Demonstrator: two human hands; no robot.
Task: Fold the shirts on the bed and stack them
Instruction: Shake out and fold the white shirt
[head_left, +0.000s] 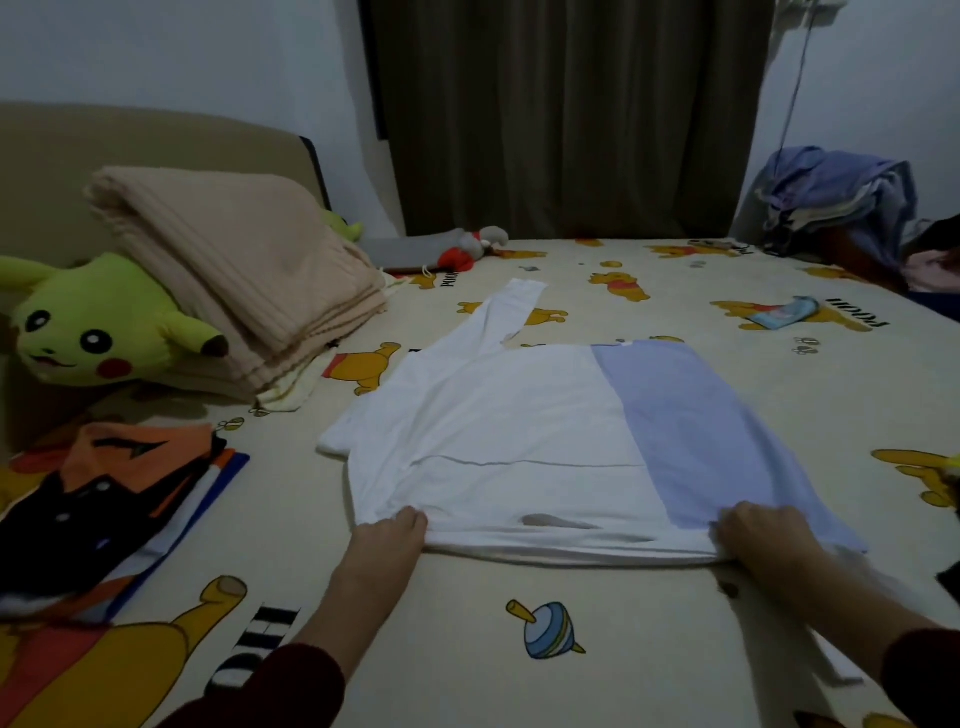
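1. A white shirt with a pale blue panel (545, 447) is lying spread flat mid-bed, one long white sleeve stretching away toward the far left.
2. A stack of folded shirts (109, 514), orange and black uppermost, is sitting at the left.

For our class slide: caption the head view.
Both hands, left and right, grip the near edge of a white-and-blue shirt on the bed.
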